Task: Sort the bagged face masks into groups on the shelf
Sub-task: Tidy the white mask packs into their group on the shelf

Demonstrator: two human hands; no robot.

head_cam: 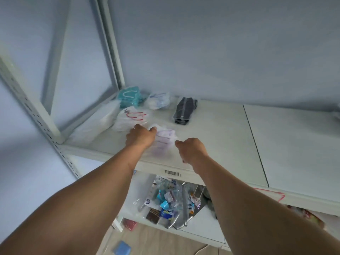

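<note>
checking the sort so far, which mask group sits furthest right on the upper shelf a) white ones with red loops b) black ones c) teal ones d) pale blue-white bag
b: the black masks lie apart to the right of the teal stack, the pale blue-white bag and the white masks with red loops on the shelf.

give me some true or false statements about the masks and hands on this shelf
1. Both hands, left and right, grip a clear bag with pale purple print. True.
2. The black masks lie left of the teal masks. False: they lie to the right.
3. The red-looped white masks lie in front of the teal ones. True.
4. The lower shelf holds nothing. False: a bag of mixed items lies there.
</note>
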